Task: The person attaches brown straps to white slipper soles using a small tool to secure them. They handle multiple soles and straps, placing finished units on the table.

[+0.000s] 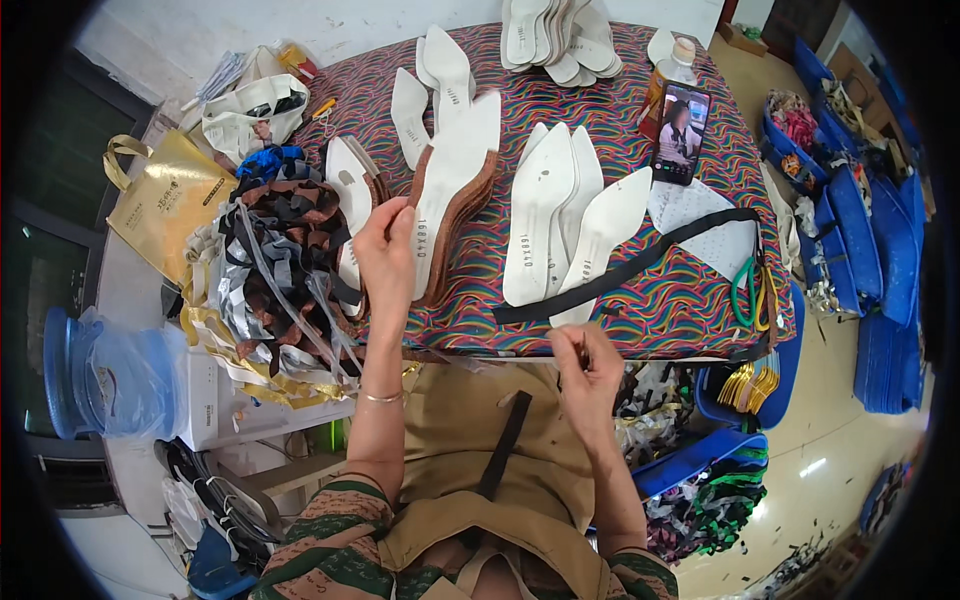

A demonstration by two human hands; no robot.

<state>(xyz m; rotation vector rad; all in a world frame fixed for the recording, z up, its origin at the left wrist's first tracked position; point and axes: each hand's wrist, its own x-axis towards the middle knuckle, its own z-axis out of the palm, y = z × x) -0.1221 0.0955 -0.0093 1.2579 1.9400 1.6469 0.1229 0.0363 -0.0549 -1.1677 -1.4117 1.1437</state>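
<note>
My left hand (385,255) is closed at the left edge of a stack of white shoe insoles (456,165) with brown rims; whatever its fingertips pinch is hidden. My right hand (588,375) is closed at the table's front edge, with a small dark thing I cannot make out between its fingers. Just beyond it lie more white insoles (540,225), overlapping like a fan. A long black strip (640,262) runs across their heel ends and on to the right. Left of my left hand, another brown-edged insole stack (350,185) is partly covered.
Heaped scraps (285,260) sit on the table's left, beside a gold bag (170,200). At the back are more insoles (545,35), a bottle (675,65) and a propped phone (683,133). Green-handled scissors (743,292) lie at right. Blue bins (840,230) stand beyond the table.
</note>
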